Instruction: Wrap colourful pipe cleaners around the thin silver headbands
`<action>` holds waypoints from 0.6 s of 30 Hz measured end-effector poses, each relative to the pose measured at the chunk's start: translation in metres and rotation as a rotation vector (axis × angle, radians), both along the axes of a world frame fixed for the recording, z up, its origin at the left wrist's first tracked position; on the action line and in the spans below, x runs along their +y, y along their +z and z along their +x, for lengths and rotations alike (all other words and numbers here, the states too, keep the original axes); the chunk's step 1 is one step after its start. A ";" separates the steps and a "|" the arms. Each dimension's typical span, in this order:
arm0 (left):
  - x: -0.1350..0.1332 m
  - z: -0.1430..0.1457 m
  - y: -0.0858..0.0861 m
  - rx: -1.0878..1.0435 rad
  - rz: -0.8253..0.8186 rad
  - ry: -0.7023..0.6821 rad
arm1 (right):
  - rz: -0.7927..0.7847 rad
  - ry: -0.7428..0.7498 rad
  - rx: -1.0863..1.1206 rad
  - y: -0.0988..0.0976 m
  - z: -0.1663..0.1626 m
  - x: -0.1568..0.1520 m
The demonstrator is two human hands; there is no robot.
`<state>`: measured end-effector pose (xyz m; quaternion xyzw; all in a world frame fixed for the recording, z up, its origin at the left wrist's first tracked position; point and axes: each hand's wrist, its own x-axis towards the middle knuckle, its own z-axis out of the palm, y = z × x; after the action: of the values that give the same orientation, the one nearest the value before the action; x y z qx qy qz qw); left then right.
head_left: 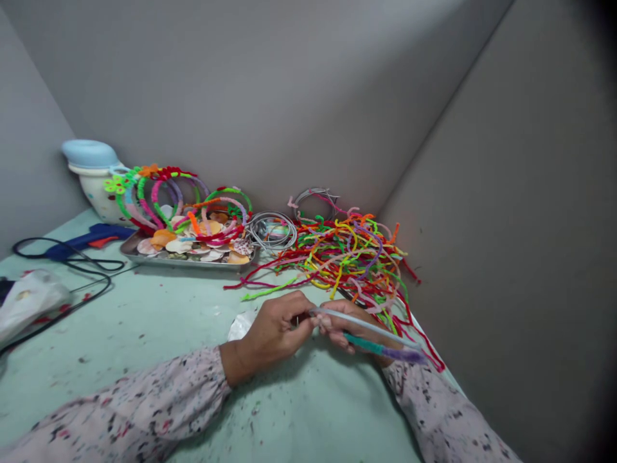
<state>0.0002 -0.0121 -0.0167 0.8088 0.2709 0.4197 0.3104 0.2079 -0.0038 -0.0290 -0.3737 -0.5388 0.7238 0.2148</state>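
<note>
Two hands work a thin band and fuzzy stems together at the near edge of a pale green worktop (159, 321).

The left hand (274, 331) pinches the end of a slim, pale headband (366, 326) between thumb and fingertips, seemingly to steady it, while the right hand (349, 325) closes around the band and a teal-and-purple pipe cleaner (385, 349) lying along it, both held just above the surface. Right behind, within easy reach, sprawls a loose heap of pipe cleaners (347, 257), soft, bristly and wiry in many colours. Bare wire hoops (272, 230) lie beside a metal tray (144, 257) of smooth seashells, with finished wrapped headbands (164, 193) arching over it. A blue glue gun (89, 238) rests at far left, its black cord looping forward.
</note>
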 end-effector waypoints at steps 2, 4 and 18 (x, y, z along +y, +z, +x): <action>0.000 0.001 0.000 0.008 -0.009 0.007 | 0.008 -0.001 0.011 -0.002 0.000 0.001; 0.001 0.002 -0.001 0.010 -0.044 0.025 | 0.013 -0.036 0.025 -0.004 0.000 0.001; 0.002 0.001 0.005 -0.024 -0.107 -0.068 | -0.018 -0.049 0.066 -0.003 0.000 0.000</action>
<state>0.0011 -0.0097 -0.0122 0.7947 0.2615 0.4036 0.3703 0.2080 -0.0041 -0.0321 -0.3646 -0.5154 0.7352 0.2467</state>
